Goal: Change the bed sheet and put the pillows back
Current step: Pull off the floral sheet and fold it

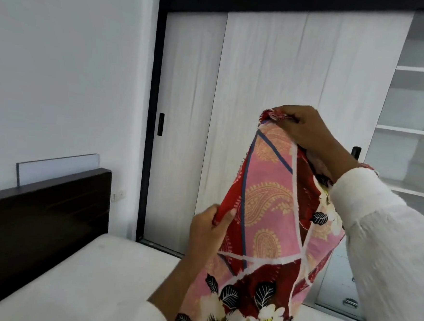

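Pillow point(267, 214) in pink and red patterned cover held upright above bare white mattress point(77, 276), right hand point(305, 131) gripping its top corner, left hand point(211, 228) pinching its left edge, dark headboard point(42, 206) at left, sliding wardrobe doors point(236, 86) beyond

We see a patterned sheet point(267, 214) held up in the air above the bed, bunched and hanging in folds. It is pink and red, with tan paisley shapes, white and blue lines, and white flowers with yellow centres and black leaves near its lower end. Its top corner is gathered up high, one red edge is drawn out to the left. Below it lies the bare white mattress point(77, 281), uncovered.
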A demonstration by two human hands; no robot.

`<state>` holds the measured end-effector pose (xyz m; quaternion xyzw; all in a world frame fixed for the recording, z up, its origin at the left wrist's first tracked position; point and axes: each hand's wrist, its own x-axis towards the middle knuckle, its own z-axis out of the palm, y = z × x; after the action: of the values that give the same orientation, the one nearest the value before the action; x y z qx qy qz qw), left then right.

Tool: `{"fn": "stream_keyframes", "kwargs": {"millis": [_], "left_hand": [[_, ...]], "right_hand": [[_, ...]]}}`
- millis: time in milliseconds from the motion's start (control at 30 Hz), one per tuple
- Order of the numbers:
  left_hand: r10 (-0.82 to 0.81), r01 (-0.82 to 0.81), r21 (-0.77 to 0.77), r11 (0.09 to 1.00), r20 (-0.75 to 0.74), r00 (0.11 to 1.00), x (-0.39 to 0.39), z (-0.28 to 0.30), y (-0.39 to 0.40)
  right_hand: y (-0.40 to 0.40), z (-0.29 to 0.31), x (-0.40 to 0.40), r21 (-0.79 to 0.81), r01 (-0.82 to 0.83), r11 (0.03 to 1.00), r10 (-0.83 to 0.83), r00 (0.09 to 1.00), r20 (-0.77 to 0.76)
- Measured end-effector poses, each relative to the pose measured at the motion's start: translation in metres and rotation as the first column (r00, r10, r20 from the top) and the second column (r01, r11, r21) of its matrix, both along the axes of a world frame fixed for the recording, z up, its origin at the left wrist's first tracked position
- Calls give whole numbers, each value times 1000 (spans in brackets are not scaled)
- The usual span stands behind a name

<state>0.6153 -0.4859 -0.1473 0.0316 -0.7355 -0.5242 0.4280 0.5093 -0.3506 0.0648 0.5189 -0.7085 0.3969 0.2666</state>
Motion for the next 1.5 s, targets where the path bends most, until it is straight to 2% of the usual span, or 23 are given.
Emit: {"fn": "stream_keyframes", "kwargs": {"millis": [67,100,200,267,400,467,533,567,667,767,833,900,1033,1233,1300,1400,1500], "left_hand": [[102,-101,21,995,-146,984,6,-25,19],[125,-132,-16,991,-226,966,9,-33,30],[72,-154,-189,970,-384,921,8,-45,55],[119,-224,-238,945,-386,915,0,-50,52],[312,-361,-211,909,-233,921,-18,-66,27],[232,-262,-235,936,-150,961,-27,-73,20],[49,-66,-214,975,-85,995,-31,-73,26],[32,-52,-228,972,-93,995,-32,-73,31],[145,-211,-290,934,-233,962,-31,-75,47],[97,-225,-343,912,-353,931,-27,-77,59],[49,-192,-385,903,-351,935,-30,-80,63],[8,-113,-352,929,-284,959,-35,-83,66],[-94,85,-105,991,-83,992,-39,-79,67],[-207,207,-2,978,8,978,-50,-77,60],[-201,199,51,979,36,979,-53,-76,53],[-169,170,118,978,-17,986,-49,-74,48],[-65,75,92,993,-103,993,-32,-71,53]], "right_hand": [[7,-5,-2,-5,5,1000,-5,1000,26],[11,-8,-3,-2,8,1000,-8,999,41],[21,-16,1,-45,-41,998,46,992,114],[30,-18,6,-110,-97,989,117,975,191],[51,-18,7,-186,-148,971,194,946,259],[58,-19,6,-206,-159,966,215,933,290],[63,-19,5,-229,-155,961,224,922,315],[64,-19,5,-234,-149,961,222,920,323],[67,-19,6,-229,-140,963,213,919,332],[70,-20,7,-234,-129,964,206,918,339],[72,-21,9,-241,-120,963,201,915,349],[73,-22,9,-236,-111,965,191,917,349],[75,-23,11,-238,-103,966,184,919,348],[76,-23,15,-222,-75,972,150,928,341],[76,-23,15,-235,-82,968,163,922,350],[77,-22,14,-253,-77,964,169,915,366],[79,-24,13,-280,-76,957,181,910,374]]}}
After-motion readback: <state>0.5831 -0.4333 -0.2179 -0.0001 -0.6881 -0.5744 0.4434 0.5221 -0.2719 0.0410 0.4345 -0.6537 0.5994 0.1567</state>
